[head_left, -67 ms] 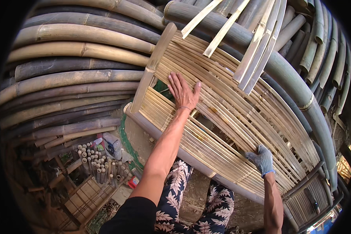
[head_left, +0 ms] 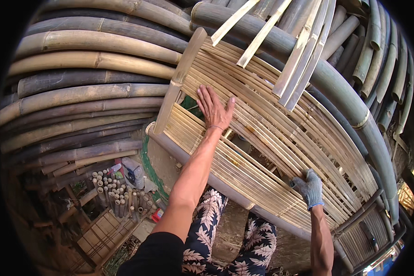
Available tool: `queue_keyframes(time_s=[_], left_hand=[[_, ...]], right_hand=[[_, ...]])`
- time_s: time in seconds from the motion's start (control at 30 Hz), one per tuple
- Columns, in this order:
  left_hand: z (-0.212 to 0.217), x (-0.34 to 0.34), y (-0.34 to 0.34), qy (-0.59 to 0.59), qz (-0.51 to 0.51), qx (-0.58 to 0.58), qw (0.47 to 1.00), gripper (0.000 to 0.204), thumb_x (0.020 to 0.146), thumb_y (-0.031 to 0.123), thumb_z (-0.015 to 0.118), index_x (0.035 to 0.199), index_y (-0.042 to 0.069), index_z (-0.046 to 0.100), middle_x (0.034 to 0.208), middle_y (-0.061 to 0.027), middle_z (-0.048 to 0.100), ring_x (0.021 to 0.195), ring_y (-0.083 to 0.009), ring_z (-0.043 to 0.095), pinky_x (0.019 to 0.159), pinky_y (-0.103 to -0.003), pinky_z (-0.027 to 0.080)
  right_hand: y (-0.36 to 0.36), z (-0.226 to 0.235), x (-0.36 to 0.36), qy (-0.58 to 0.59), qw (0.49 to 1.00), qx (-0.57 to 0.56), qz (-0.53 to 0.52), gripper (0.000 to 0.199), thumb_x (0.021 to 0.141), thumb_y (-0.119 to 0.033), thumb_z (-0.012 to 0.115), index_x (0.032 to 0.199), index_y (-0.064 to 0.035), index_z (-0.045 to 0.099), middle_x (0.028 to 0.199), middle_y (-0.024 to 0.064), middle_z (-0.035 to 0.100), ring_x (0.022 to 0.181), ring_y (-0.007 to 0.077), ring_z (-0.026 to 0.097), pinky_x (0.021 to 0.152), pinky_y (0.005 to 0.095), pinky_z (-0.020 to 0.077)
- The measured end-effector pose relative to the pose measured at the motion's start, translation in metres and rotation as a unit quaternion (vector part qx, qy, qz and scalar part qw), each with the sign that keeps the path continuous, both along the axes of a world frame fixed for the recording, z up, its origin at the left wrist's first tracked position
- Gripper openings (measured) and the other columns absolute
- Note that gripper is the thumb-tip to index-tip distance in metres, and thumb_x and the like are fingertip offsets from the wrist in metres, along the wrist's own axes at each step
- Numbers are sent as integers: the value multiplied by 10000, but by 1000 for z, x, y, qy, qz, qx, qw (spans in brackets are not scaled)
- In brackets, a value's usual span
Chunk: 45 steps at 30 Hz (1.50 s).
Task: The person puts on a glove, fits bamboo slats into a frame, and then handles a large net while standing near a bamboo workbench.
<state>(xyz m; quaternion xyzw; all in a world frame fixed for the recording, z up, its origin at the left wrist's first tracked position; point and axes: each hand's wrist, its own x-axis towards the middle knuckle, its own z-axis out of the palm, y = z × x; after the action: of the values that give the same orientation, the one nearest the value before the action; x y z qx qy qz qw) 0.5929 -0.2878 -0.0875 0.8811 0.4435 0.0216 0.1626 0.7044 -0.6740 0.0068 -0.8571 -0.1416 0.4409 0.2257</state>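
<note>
Slatted bamboo panel, one, centre of frame. Its slats point(head_left: 267, 138) were laid with the long axis running from upper left to lower right, between an end rail point(head_left: 181, 76) at upper left and the lower right. The slats were touched by both hands, so neither was nearer: the bare left hand point(head_left: 214, 110) was laid flat toward the upper-left end, fingers extended, thumb apart; the gloved right hand point(head_left: 310, 187) was placed toward the lower-right end, fingers bent. Whether a slat was pinched there could not be told. A narrow gap was left along the slats' lower-left side.

Compared with the earlier frame, the hanging split strips point(head_left: 302, 57) at upper centre were shown slightly farther left; the hands were little altered.
</note>
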Motion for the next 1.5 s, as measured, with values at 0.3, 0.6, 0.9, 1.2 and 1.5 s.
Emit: queue_keyframes(time_s=[0.3, 0.6, 0.9, 1.2, 1.5], left_hand=[[21, -15, 10, -65, 71, -29, 995, 879, 958, 534, 491, 1518, -64, 172, 1572, -312, 127, 1474, -439, 124, 1196, -519, 129], [9, -105, -41, 122, 218, -41, 967, 897, 980, 608, 340, 1529, -68, 124, 1609, -257, 75, 1495, -385, 95, 1210, -469, 125], [16, -87, -45, 114, 226, -73, 965, 1043, 920, 725, 334, 1535, -66, 45, 1615, -259, -12, 1505, -389, 9, 1219, -477, 51], [28, -51, -30, -59, 173, -174, 968, 1075, 906, 730, 409, 1523, -86, 80, 1601, -283, -38, 1493, -423, 19, 1206, -506, 147], [20, -153, 2, 25, 405, -100, 908, 898, 963, 613, 397, 1466, -121, 269, 1541, -308, 220, 1454, -400, 208, 1195, -452, 188]], right_hand=[[-73, 62, -51, -151, 987, 7, 51, 461, 869, -158, 685, 1274, -3, 527, 1190, 220, 607, 1113, 391, 573, 972, 443, 464], [68, -6, -79, -33, 991, 60, 117, 624, 794, -361, 751, 1233, 22, 529, 1084, 254, 651, 1025, 422, 625, 894, 463, 511], [81, -38, -52, 148, 945, -27, 290, 507, 787, -507, 715, 954, -37, 626, 970, 218, 684, 917, 417, 652, 812, 470, 523], [46, 58, -67, -171, 977, 127, 24, 488, 804, -219, 734, 1225, -19, 589, 1135, 224, 644, 1063, 387, 617, 952, 441, 493], [82, 26, -136, -26, 974, 115, 194, 626, 787, -251, 751, 1283, 31, 495, 1096, 219, 622, 1000, 370, 607, 882, 453, 488]])
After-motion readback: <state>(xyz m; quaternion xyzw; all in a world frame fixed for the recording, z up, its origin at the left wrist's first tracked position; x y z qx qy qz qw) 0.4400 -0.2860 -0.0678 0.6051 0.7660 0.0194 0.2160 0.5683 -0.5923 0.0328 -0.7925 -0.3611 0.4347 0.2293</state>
